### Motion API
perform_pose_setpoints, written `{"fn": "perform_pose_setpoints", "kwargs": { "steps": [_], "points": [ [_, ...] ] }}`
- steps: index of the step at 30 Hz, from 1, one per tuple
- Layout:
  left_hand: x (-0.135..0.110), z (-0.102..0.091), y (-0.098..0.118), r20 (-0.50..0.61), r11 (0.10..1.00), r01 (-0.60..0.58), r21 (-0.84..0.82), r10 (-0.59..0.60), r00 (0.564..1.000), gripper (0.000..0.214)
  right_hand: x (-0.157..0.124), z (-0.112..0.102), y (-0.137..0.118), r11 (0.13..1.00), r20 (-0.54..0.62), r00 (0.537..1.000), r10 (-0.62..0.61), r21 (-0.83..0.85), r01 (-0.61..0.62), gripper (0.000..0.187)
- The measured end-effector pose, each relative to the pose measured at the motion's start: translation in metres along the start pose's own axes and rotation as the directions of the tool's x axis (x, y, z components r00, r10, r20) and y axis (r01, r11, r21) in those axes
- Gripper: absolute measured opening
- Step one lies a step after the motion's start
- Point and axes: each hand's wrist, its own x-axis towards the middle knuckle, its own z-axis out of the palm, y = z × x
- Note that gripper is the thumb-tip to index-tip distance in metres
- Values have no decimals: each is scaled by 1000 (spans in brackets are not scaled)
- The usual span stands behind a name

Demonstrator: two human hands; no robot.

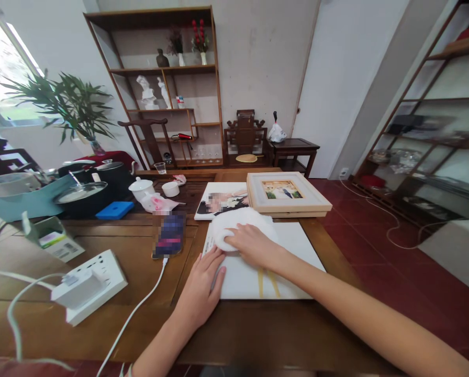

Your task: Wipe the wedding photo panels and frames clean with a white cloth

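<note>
A white board point(238, 280) with two yellowish strips lies flat near the table's front edge. My right hand point(254, 243) reaches across it, fingers curled at the end of a soft white roll point(244, 217) on the board's far part. Whether the roll is paper, cloth or foam I cannot tell. At the board's left edge my left hand point(203, 285) lies with fingers stretched out, its fingertips close to the roll. Behind the roll is a photo panel point(226, 199), partly covered. To its right sits a light wooden picture frame point(289, 193) on top of another frame.
Left of my hands, a phone point(169, 235) lies on the table point(148, 330) with a white charging cable. Further left are a power strip point(91, 285), an opened small box point(54, 241), a blue block point(114, 210) and a black pan point(81, 199). A white lidded cup point(142, 187) stands behind.
</note>
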Motion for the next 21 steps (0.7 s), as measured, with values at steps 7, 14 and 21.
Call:
{"fn": "perform_pose_setpoints", "kwargs": {
  "steps": [7,14,21],
  "points": [
    [-2,3,-3,21,1000,16,14,-16,1000,35,-65,-5,29,976,88,972,220,-18,-219,42],
    [-2,2,-2,20,1000,20,2,-20,1000,34,-136,-24,54,905,179,887,425,-60,-421,40],
    [-1,2,-1,-1,1000,18,-17,-18,1000,33,-131,0,50,958,-87,961,264,-91,-271,37]
  ]
}}
